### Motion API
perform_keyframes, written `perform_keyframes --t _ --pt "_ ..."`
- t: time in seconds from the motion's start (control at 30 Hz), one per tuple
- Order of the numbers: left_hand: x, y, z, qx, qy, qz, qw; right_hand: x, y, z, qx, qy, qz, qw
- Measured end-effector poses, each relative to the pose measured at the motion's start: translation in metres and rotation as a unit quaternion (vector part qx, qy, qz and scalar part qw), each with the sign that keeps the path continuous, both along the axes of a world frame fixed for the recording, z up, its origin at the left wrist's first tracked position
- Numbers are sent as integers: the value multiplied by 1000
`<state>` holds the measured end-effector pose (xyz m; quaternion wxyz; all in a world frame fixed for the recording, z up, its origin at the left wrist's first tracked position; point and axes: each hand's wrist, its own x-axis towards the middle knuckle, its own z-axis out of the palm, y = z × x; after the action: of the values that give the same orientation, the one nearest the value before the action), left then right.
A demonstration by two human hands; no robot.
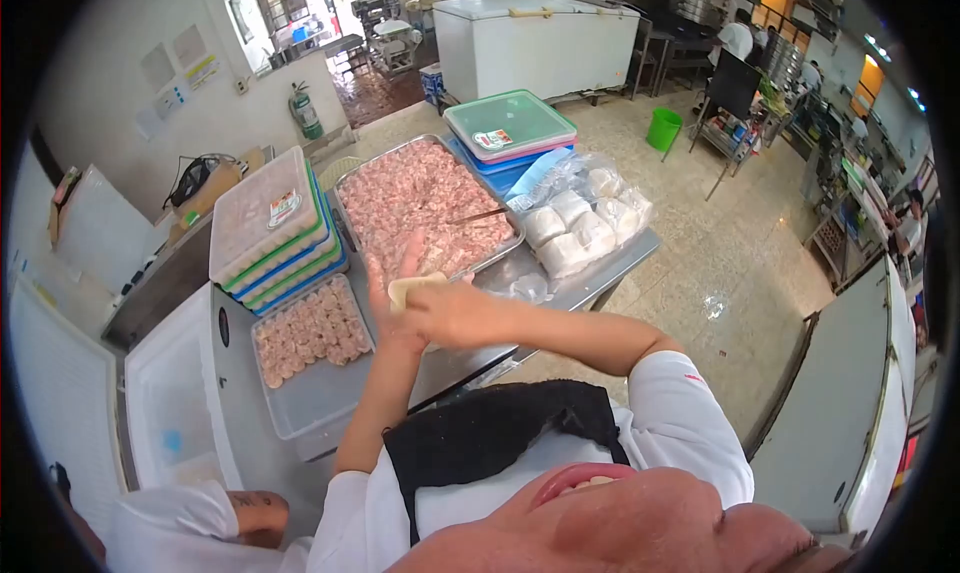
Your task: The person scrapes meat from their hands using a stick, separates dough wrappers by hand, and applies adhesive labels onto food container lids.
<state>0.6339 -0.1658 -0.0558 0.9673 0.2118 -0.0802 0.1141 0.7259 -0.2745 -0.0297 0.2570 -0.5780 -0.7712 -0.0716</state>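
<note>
My left hand [384, 291] is held palm up at the near edge of the meat tray, its fingers stretched out and spread. Across its palm lies my right hand [458, 316], with fingers closed on a pale, thin dumpling wrapper [412, 290]. Just beyond both hands, a metal tray [521, 235] is filled with minced meat [420, 193]. A thin spatula-like tool [478, 217] rests in the meat. To the left, a clear plastic tray [310, 403] carries rows of small filled dumplings [312, 333] in its far part.
Stacked lidded trays [265, 218] stand left of the meat. Green and blue lidded containers [510, 125] sit behind it. Bagged white wrapper stacks [580, 228] lie at the right table edge. Another person's arm [258, 513] is at lower left. A chest freezer [535, 48] stands across the floor.
</note>
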Motion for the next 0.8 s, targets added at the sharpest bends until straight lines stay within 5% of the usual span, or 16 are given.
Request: perform_keyframes --t 0.07,0.17,0.3,0.37,0.4,0.43,0.53,0.6,0.8 --pt "-9 7 10 -40 54 44 997 26 31 -6 5 93 4 996" --pt "-22 21 24 -23 28 6 999 35 32 26 2 105 -181 978" --pt "-19 43 -2 -42 78 -38 995 -34 38 -11 118 -8 -75 990" --pt "-17 44 -13 -32 52 -96 994 -26 36 -9 20 35 -92 995" --pt "-10 45 -21 -69 94 16 993 -4 40 -13 -2 91 -122 988" --pt "-11 45 -15 -53 98 -9 994 16 42 -13 -24 146 -151 977" --pt "-20 60 1 -1 15 -123 992 52 25 10 7 58 -279 958" --pt "-18 67 -1 32 66 -61 995 52 17 35 30 18 -333 942" --pt "0 77 -16 -69 69 -42 994 3 55 29 11 -83 -231 969"
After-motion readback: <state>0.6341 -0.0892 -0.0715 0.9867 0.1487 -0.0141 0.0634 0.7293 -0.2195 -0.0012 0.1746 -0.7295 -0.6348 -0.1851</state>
